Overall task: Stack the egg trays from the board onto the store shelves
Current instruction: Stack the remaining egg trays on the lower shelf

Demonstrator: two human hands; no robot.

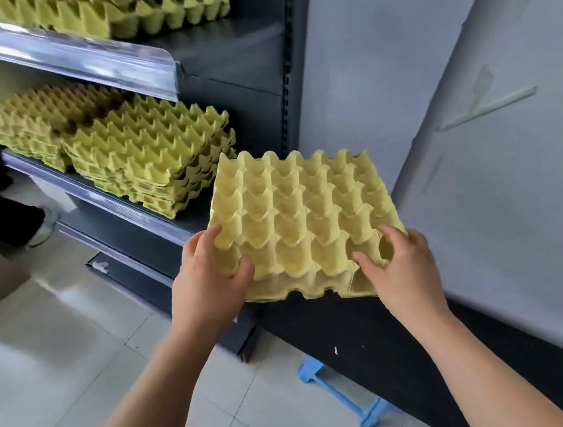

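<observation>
Your left hand (pixel 210 275) and right hand (pixel 405 266) each have their grip curled round a near corner of the egg tray (pixel 301 218), midair beside the shelf (pixel 117 203); next, swing it left and nest it squarely on the stack (pixel 154 160).

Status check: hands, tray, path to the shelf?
Left hand and right hand grip egg tray by its near edge. Tray in air beside shelf stack. Nothing blocks the way.

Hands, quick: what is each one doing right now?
Left hand: grips the near left corner of the egg tray.
Right hand: grips its near right corner.
</observation>
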